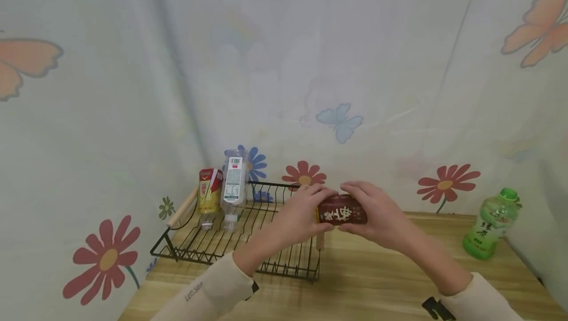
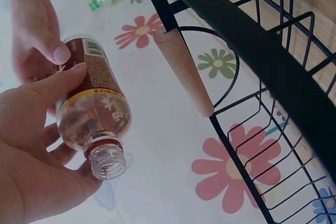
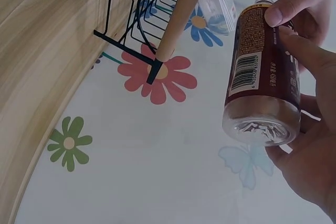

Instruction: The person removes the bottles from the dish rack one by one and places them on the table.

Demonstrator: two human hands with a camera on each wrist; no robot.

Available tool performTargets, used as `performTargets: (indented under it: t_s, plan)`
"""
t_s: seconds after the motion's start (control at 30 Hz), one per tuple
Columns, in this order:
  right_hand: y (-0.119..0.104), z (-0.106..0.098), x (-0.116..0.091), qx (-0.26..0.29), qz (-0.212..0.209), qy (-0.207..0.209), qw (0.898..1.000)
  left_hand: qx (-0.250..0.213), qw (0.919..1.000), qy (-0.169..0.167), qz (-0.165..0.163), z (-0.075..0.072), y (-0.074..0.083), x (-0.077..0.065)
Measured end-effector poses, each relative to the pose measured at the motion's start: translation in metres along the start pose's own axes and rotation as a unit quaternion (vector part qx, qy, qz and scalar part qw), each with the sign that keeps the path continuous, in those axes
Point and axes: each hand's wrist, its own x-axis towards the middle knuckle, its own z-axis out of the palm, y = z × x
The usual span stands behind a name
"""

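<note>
Both hands grip a clear plastic drink bottle (image 1: 340, 210) with a dark brown label, lying sideways in the air. My left hand (image 1: 298, 212) wraps the neck end, its thumb along the label. Around the base end are the fingers of my right hand (image 1: 379, 211). In the left wrist view the bottle's bare threaded mouth (image 2: 107, 161) shows no cap. The right wrist view shows its barcode (image 3: 245, 74) and clear base. No liquid shows inside the clear part.
Left of the hands stands a black wire rack (image 2: 239, 22) with wooden handles (image 2: 184, 72). In it, a clear bottle (image 1: 234, 183) and a red-yellow labelled bottle (image 1: 209, 193) stand upside down. A green tea bottle (image 1: 490, 225) stands at the right on the wooden table (image 1: 377, 271), before a flowered curtain.
</note>
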Motion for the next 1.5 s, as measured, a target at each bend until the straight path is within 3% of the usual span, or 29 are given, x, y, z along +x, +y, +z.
performTargets:
  t_s: [0.33,0.53,1.5]
  plan:
    - [0.0007,0.0041,-0.0024,-0.007,0.011,-0.023,1.0,0.007,0.9998,0.004,0.019,0.0036,0.0014,-0.0009]
    - [0.0005,0.0047,-0.0038,-0.003,0.011,-0.023,1.0,-0.005,0.9999,0.001,0.013,0.0042,0.0017,-0.0028]
    - [-0.0009,0.0053,-0.0039,-0.027,0.007,-0.024,0.999,0.032,0.9992,0.0,0.024,0.0086,0.0028,-0.0027]
